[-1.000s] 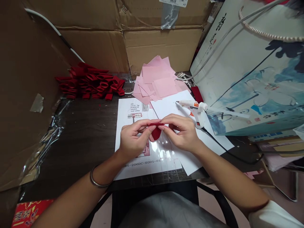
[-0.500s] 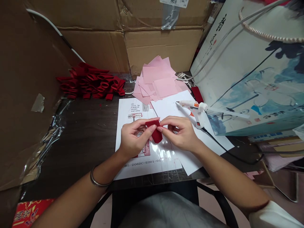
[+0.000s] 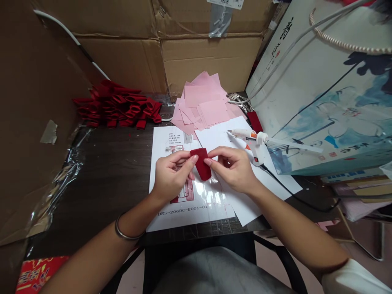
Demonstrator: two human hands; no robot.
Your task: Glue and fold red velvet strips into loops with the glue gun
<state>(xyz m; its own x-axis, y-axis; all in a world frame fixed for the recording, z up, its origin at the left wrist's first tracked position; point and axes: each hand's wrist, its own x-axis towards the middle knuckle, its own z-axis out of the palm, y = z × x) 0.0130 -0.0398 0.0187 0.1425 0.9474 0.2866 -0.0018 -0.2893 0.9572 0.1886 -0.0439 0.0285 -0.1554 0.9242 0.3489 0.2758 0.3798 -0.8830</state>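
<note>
Between my two hands is a small red fabric piece [image 3: 202, 166], its lower end rounded, held above the printed sheet. My left hand [image 3: 172, 175] pinches its upper left edge between thumb and forefinger. On the opposite side, the thumb and forefinger of my right hand [image 3: 233, 169] grip its right edge. Under them lie a sheet with a printed drawing [image 3: 183, 220] and a blank white sheet [image 3: 245, 212]. A white hot glue gun [image 3: 255, 143] with orange parts rests just beyond my right hand.
Red fabric sleeves [image 3: 119, 106] are heaped at the back left. Pink paper squares [image 3: 208, 104] pile up at the back middle, beside some metal clips [image 3: 237, 98]. Cardboard [image 3: 211, 61] walls the back, and a painted box [image 3: 324, 94] stands right. The glue gun's black cord [image 3: 288, 190] crosses the right side.
Both hands have lifted the red piece slightly and shifted it a little to the right. More of its front shows now, as my fingers have moved out towards its edges.
</note>
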